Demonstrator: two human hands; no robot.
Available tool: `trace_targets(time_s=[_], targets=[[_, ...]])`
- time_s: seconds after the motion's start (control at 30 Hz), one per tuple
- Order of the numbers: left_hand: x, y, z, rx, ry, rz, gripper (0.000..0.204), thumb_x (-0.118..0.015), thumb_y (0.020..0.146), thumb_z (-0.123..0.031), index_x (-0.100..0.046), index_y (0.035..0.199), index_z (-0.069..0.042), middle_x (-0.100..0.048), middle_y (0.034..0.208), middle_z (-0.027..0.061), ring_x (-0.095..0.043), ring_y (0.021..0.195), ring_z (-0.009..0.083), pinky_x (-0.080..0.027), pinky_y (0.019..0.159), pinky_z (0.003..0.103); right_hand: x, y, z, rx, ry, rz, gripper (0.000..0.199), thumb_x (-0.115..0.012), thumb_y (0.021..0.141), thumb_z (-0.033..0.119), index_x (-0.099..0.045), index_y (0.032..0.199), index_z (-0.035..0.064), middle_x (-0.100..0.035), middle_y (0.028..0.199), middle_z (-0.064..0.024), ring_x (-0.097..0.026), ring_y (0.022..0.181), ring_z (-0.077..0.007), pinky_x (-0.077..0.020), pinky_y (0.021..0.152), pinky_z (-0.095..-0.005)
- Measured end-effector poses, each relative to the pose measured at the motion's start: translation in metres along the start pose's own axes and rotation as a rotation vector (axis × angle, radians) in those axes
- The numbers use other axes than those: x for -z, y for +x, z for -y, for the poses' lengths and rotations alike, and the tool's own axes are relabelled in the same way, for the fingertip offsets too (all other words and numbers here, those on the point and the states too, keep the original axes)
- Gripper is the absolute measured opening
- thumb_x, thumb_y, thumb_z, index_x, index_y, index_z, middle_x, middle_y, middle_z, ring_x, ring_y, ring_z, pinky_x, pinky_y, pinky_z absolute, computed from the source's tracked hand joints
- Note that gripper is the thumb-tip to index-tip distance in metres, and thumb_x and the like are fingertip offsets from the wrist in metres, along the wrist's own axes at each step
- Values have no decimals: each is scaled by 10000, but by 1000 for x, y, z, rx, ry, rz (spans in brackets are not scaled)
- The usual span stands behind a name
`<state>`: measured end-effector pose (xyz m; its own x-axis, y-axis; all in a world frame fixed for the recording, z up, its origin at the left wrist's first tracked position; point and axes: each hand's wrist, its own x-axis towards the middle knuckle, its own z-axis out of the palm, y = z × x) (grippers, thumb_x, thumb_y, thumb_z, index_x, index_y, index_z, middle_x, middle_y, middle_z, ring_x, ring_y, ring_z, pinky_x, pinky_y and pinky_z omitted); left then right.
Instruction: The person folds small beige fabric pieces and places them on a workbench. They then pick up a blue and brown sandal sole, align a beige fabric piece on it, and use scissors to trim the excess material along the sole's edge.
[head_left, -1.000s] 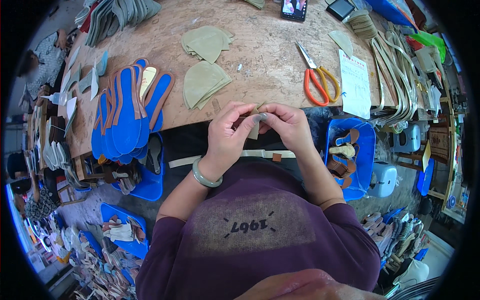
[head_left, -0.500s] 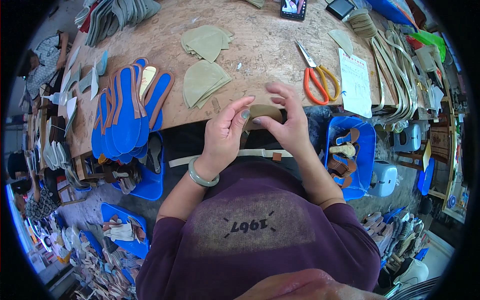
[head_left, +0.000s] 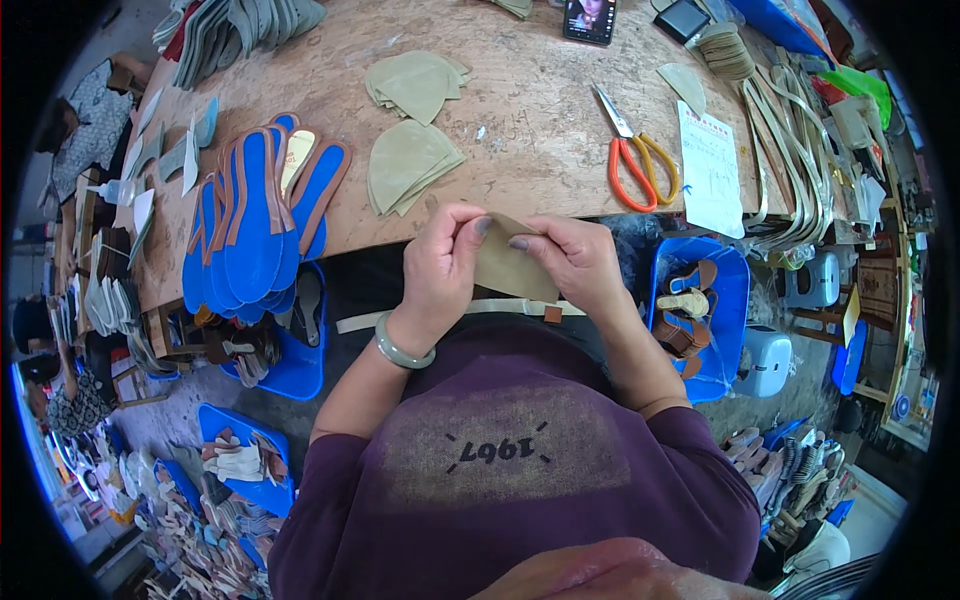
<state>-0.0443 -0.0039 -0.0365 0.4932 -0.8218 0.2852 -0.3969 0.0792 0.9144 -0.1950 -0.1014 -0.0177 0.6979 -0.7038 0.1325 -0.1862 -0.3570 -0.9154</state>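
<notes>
A khaki leather-like shoe piece [head_left: 512, 275] hangs between my hands at the table's near edge. My left hand [head_left: 437, 262] pinches its upper left side, thumb against fingers. On the other side my right hand [head_left: 583, 262] grips the upper right edge, thumb on top. The fingers hide part of that edge. Just beyond my hands lies a fanned stack of similar khaki pieces [head_left: 412, 168], with another stack [head_left: 418, 85] farther back. Scissors [head_left: 630, 165] with orange and yellow handles rest right of them, blades pointing away.
Blue insoles with brown edging [head_left: 262, 230] overhang the table's left front edge. Right of the scissors lie a written paper sheet [head_left: 710, 170] and long pale strips [head_left: 790, 150]. A phone [head_left: 588, 20] stands at the back. Blue bins [head_left: 735, 300] of shoe parts flank me below.
The khaki piece was curled up between my hands and now hangs down, spread wider. My right hand's raised fingers have lowered and closed on its edge.
</notes>
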Motion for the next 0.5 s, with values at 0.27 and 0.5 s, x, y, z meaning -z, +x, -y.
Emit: trace_targets(time_s=[0.27,0.5], targets=[[8,8,9,64,7,-48,157,-573,974,-184,-587,1047,-46,-602,701,104,-590,603,195,-457,576,303,7,8,-11,-210,516,239,277,-674,888,94,-645,1125,-47,-689,937,-21,-597,871,-55,-489,764,-210],[18,10,-19,-501,406,-208,399,-748,788,-125,-586,1151,-91,-601,1067,88,-591,945,254,-481,784,355,2,13,-18,-332,493,159,213,-655,898,76,-619,1083,-22,-695,839,-50,-636,635,-74,-483,538,-194]])
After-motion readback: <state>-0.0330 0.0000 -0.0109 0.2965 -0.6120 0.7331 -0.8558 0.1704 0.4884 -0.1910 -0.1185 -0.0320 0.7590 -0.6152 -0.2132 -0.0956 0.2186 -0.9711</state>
